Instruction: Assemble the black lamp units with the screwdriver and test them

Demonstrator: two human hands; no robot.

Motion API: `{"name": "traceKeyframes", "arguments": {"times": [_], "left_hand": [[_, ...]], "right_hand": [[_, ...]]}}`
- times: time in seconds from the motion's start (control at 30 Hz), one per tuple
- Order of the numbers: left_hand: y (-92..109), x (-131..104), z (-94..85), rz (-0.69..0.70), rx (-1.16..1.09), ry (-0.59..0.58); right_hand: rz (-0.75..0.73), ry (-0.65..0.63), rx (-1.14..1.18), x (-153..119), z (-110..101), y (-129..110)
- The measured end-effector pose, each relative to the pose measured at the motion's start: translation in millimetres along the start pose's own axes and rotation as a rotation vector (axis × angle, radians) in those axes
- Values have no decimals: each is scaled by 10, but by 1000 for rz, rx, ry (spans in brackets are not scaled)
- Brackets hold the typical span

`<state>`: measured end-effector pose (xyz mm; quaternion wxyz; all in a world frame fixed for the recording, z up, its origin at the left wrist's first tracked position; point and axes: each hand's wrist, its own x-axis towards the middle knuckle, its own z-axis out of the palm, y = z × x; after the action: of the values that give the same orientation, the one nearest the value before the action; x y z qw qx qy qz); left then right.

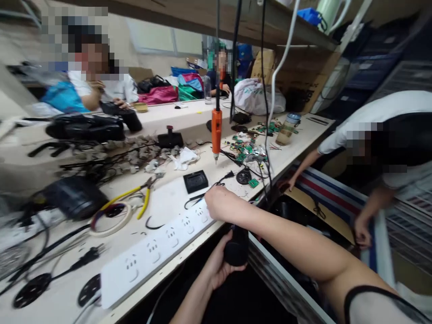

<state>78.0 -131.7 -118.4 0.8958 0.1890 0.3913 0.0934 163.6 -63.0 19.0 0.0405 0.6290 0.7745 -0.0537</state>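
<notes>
My left hand (219, 265) is wrapped round a black cylindrical object (236, 247) below the bench's front edge. Above it, my right hand (218, 202) is bent down over the far end of the white power strip (155, 249), beside a black cable and plug (227, 176). The fingers of my right hand are hidden behind its back and wrist. An orange electric screwdriver (216, 132) hangs point down over the bench. A black rectangular tray (195, 181) lies just beyond my right hand.
Yellow-handled pliers (145, 202) and a tape roll (113, 220) lie left of the strip. Green circuit boards (248, 150) and a jar (286, 130) are farther back. At right, a person bends over an open box (320, 216). Two people sit across the bench (168, 117).
</notes>
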Motion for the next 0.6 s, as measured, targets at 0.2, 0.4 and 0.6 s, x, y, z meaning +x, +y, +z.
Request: {"name": "traceKeyframes", "arguments": {"times": [0.2,0.4,0.6], "left_hand": [[23,20,-12,-2,27,12],[6,45,-8,9,59,28],[2,43,14,38,54,32]], "right_hand": [[-101,-62,6,18,-40,161],[-245,-42,19,-61,-54,260],[-348,29,20,-88,19,343]]}}
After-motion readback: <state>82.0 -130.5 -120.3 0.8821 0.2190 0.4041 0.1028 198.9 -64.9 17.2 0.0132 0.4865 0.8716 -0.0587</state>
